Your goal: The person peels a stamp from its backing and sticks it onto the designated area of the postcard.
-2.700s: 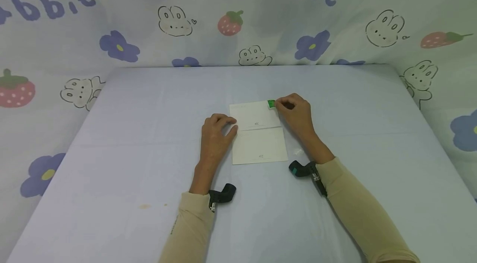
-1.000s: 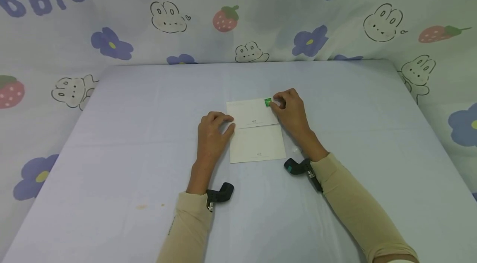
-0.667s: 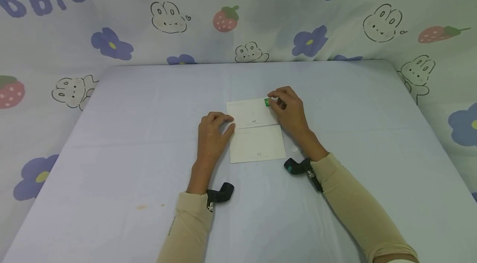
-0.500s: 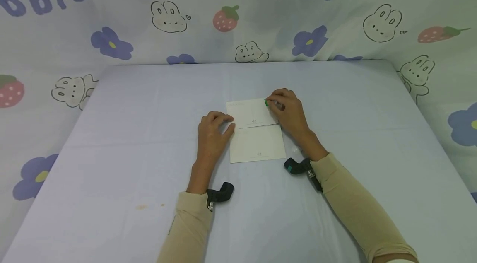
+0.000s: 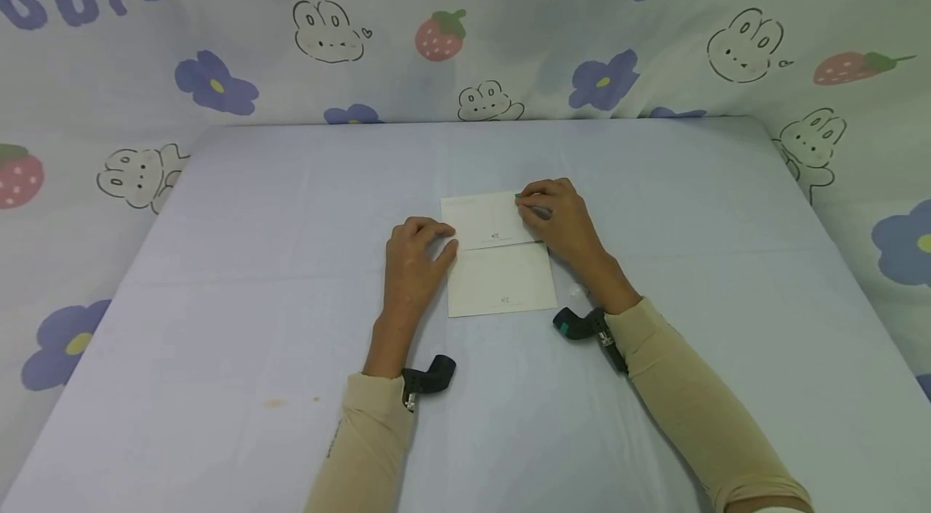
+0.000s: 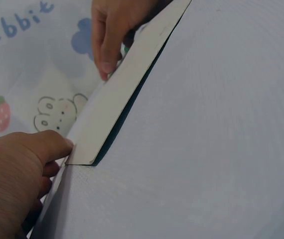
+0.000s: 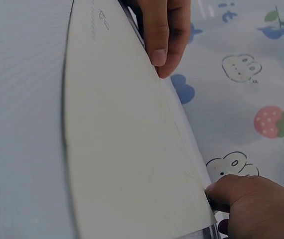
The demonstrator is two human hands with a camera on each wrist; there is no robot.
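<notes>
Two cream cards, an upper card and a lower card, lie one above the other; each bears a small mark near its bottom edge. At the upper card's top right corner, my right hand presses its fingertips over a small green stamp-like sticker. Only a sliver of green shows, the rest hidden under the fingers. My left hand rests at the cards' left edge, thumb and fingers loosely bent. The left wrist view shows a dark green underside along one card's raised edge.
A scrap of clear film lies beside my right wrist. Black wrist cameras sit at the left cuff and right cuff. The white table reaches back to a curtain printed with rabbits, strawberries and flowers.
My right hand pinched the green sticker at the card's corner, then loosened; its fingers have since moved over the sticker and slid slightly down, covering most of it. The left hand stays put.
</notes>
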